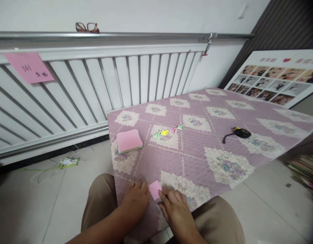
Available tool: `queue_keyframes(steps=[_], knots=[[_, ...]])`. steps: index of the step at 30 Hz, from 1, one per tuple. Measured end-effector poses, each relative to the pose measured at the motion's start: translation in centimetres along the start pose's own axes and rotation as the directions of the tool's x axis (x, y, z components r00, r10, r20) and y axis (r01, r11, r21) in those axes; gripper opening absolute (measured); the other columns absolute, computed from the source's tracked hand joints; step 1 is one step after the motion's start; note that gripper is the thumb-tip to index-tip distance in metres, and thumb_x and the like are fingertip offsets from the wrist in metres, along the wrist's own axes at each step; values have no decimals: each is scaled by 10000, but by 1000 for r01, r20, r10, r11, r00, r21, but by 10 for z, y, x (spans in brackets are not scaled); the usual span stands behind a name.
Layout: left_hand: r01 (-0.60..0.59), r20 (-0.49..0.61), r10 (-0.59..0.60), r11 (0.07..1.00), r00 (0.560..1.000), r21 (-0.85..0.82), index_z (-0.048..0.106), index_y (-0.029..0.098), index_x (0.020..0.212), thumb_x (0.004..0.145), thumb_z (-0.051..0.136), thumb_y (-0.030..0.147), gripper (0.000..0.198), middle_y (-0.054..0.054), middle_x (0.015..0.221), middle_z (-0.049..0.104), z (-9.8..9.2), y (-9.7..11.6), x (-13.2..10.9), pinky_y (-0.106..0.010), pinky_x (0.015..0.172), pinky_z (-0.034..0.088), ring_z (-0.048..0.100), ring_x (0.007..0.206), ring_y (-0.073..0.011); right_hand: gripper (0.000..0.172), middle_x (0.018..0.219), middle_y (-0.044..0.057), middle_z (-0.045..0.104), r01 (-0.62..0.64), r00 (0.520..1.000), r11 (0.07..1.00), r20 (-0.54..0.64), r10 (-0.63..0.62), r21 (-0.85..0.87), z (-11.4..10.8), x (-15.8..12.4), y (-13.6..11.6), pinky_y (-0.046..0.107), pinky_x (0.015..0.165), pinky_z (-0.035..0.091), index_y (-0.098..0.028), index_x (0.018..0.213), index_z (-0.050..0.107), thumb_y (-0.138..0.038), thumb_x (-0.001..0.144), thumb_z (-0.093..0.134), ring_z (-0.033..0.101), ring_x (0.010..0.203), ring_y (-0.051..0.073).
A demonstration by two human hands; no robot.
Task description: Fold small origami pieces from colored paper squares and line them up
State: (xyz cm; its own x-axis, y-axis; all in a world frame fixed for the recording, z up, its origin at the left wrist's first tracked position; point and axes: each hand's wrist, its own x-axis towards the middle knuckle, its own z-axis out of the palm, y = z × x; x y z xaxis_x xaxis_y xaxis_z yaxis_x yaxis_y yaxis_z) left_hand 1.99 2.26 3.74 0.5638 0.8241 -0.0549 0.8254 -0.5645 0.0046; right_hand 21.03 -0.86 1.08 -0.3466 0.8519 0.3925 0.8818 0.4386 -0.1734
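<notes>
A small pink paper square (154,189) lies on the purple quilted table cover (197,152) near its front edge. My left hand (136,198) rests on the cover at the paper's left edge, fingers curled down and touching it. My right hand (175,206) presses its fingertips on the paper's right lower corner. Further back lies a stack of pink and green paper sheets (129,140). Several small folded paper pieces (168,132) in green, yellow and pink sit in a row past the middle.
A black tape measure (239,133) lies on the right of the cover. A white radiator (95,88) with a pink note (29,67) stands behind, glasses (87,27) on its rail. A photo board (273,79) leans at right, books (305,169) and a cord (64,162) on the floor.
</notes>
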Motion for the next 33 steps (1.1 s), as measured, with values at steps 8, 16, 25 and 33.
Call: queue_keyframes(steps=[8, 16, 25, 33], knots=[[-15, -29, 16, 1000, 999, 27, 598, 162, 1157, 905, 547, 343, 314, -113, 1120, 591, 0, -6, -3, -397, 792, 414, 539, 982, -263, 306, 986, 27, 647, -92, 996, 996, -23, 92, -14, -1, -2, -2, 394, 850, 383, -252, 1062, 627, -178, 771, 686, 562, 936, 232], [-179, -26, 179, 984, 983, 24, 613, 160, 993, 926, 522, 377, 245, -72, 969, 584, -9, -21, 8, -342, 744, 400, 532, 878, -212, 139, 772, -2, 587, 151, 985, 988, 76, -153, 24, -7, 31, 18, 295, 706, 421, -202, 741, 605, -210, 740, 744, 537, 747, 171], [-220, -128, 224, 974, 966, 47, 583, 173, 937, 948, 470, 405, 259, -55, 944, 569, 1, -25, 9, -345, 719, 419, 519, 848, -209, 171, 742, 3, 567, 240, 971, 971, 5, -240, -15, -2, 28, 19, 299, 688, 434, -196, 744, 596, -230, 904, 547, 530, 724, 170], [-205, -162, 214, 976, 963, 66, 547, 172, 880, 944, 472, 249, 125, -49, 920, 556, 3, -24, 11, -348, 683, 433, 516, 833, -214, 175, 779, 22, 578, 144, 989, 987, -33, -143, 66, 2, 24, 17, 300, 707, 443, -194, 770, 586, -201, 919, 495, 535, 734, 170]])
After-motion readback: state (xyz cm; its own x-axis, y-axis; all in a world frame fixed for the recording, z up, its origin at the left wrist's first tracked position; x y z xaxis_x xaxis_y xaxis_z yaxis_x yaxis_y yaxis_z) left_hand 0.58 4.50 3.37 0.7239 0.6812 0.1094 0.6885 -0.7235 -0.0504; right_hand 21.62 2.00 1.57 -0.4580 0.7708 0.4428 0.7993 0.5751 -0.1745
